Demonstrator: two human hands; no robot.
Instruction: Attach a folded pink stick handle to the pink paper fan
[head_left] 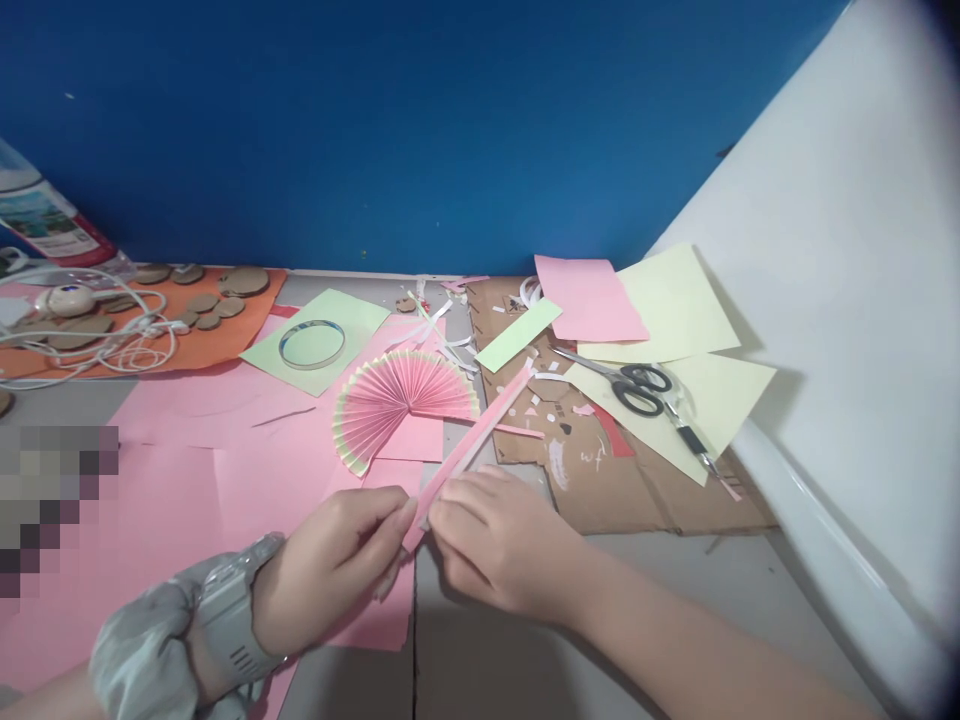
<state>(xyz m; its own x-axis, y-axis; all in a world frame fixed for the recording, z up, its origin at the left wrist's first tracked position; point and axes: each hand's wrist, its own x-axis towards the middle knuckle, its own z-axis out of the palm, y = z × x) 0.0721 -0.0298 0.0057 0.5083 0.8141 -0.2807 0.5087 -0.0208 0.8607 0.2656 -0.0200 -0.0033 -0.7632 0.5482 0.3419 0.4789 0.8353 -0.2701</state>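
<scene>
A narrow folded strip of pink paper slants up and away between my hands. My left hand, with a grey watch on the wrist, pinches its near end between thumb and fingers. My right hand is closed on the strip's right side near the same end; its fingertips are partly hidden. Just beyond lies a pleated pink paper fan with a pale yellow-green edge, spread in a half round. Pink paper sheets lie under and beside my left hand.
Black-handled scissors and a pen lie on pale yellow paper over brown cardboard. A tape ring rests on green paper. White cables, cardboard discs and a bottle are at left. A blue wall stands behind.
</scene>
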